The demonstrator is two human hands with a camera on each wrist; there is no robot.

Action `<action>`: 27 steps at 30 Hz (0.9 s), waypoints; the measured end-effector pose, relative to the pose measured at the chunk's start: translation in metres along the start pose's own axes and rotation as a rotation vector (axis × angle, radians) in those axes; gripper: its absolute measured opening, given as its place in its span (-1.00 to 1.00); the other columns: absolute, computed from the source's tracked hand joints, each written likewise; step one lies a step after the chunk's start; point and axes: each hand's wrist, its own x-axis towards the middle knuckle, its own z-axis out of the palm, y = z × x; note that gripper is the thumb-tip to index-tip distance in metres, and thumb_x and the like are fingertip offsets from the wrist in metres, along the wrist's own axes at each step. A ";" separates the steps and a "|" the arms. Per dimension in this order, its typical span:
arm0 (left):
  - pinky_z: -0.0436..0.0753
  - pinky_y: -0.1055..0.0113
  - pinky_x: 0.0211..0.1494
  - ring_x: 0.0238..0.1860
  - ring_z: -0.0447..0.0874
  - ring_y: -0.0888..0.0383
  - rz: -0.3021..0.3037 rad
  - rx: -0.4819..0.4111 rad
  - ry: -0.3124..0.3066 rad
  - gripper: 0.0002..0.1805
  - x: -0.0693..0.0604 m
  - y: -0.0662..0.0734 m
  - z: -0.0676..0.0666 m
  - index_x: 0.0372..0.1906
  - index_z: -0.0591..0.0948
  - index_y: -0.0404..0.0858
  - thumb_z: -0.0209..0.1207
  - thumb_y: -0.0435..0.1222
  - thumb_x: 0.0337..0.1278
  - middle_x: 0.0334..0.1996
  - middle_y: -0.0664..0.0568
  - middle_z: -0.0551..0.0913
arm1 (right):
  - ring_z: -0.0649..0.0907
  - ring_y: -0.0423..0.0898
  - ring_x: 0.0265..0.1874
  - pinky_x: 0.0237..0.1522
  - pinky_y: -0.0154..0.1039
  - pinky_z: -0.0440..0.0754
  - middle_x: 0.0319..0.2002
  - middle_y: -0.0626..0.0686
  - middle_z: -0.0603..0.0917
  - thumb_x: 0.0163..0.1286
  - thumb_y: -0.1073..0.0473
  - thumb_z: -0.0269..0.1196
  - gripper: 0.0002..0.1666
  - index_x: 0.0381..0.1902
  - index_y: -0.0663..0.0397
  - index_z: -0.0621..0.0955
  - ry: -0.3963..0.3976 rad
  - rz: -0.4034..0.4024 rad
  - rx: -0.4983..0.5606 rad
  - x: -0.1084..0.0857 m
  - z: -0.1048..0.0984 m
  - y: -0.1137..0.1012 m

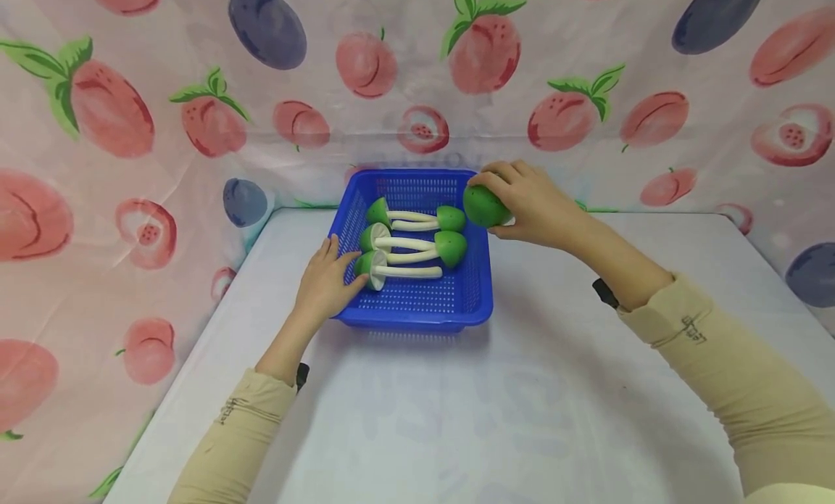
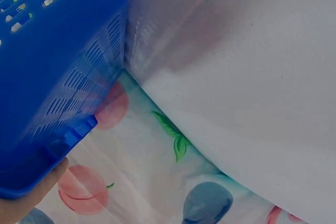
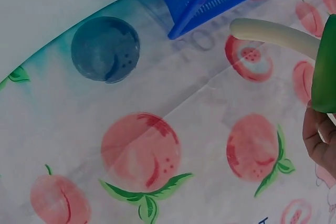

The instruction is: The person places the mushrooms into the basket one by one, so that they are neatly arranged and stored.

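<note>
My right hand (image 1: pixel 536 208) grips a toy mushroom by its green cap (image 1: pixel 483 207), just over the right rim of a blue plastic basket (image 1: pixel 417 317). In the right wrist view the mushroom's pale stem (image 3: pixel 278 36) sticks out from the cap. At the basket's left rim my left hand (image 1: pixel 324 283) holds on, its thumb and a finger reaching inside beside a green-capped mushroom (image 1: pixel 368 270). One finger (image 2: pixel 44 192) lies along the rim in the left wrist view. Several similar mushrooms (image 1: pixel 450 249) lie in the basket, with white stems crosswise and caps at both sides.
Under the basket is a table with a white cover (image 1: pixel 522 402). Behind it and at the left hangs a pink cloth (image 1: pixel 417 62) printed with fruit. The basket stands near the table's back edge.
</note>
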 end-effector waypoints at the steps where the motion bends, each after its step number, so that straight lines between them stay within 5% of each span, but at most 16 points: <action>1: -0.01 -0.13 0.49 0.49 -0.16 -0.26 0.000 0.001 0.000 -0.41 0.000 0.000 0.000 0.28 0.42 -0.27 0.06 -0.03 0.25 0.44 -0.38 -0.02 | 0.40 0.28 0.17 0.15 0.21 0.46 0.21 0.26 0.40 -0.01 0.21 0.47 -0.13 0.27 0.00 0.36 -0.001 -0.010 -0.007 0.000 0.000 -0.001; 7: -0.01 -0.12 0.49 0.48 -0.16 -0.26 0.003 0.009 0.004 -0.41 0.001 0.001 -0.002 0.28 0.42 -0.28 0.06 -0.03 0.25 0.43 -0.39 -0.02 | 0.34 0.34 0.22 0.11 0.21 0.51 0.27 0.30 0.28 0.05 0.29 0.42 0.00 0.40 -0.20 0.21 -0.048 -0.019 -0.019 -0.001 -0.002 -0.006; 12: -0.01 -0.12 0.49 0.48 -0.16 -0.26 0.002 0.003 -0.002 -0.41 0.001 0.002 -0.002 0.28 0.42 -0.28 0.06 -0.03 0.25 0.43 -0.38 -0.02 | 0.32 0.33 0.23 0.02 0.16 0.59 0.28 0.29 0.25 0.05 0.36 0.40 -0.13 0.31 -0.09 0.32 -0.056 0.015 0.046 -0.001 -0.003 -0.006; 18: 0.00 -0.12 0.49 0.48 -0.15 -0.26 0.009 -0.002 0.002 -0.42 0.000 0.002 -0.002 0.27 0.43 -0.27 0.07 -0.04 0.24 0.43 -0.39 -0.01 | 0.41 0.28 0.21 0.10 0.21 0.52 0.22 0.27 0.41 -0.01 0.26 0.47 -0.19 0.23 0.06 0.40 -0.010 -0.056 0.016 0.001 -0.003 -0.005; 27: 0.01 -0.13 0.48 0.48 -0.15 -0.26 0.004 0.000 0.003 -0.42 -0.002 0.001 -0.002 0.27 0.43 -0.27 0.07 -0.04 0.24 0.43 -0.39 -0.02 | 0.42 0.24 0.23 0.10 0.08 0.57 0.25 0.26 0.37 0.03 0.21 0.45 -0.20 0.23 0.12 0.37 -0.069 -0.097 0.028 0.007 0.000 -0.015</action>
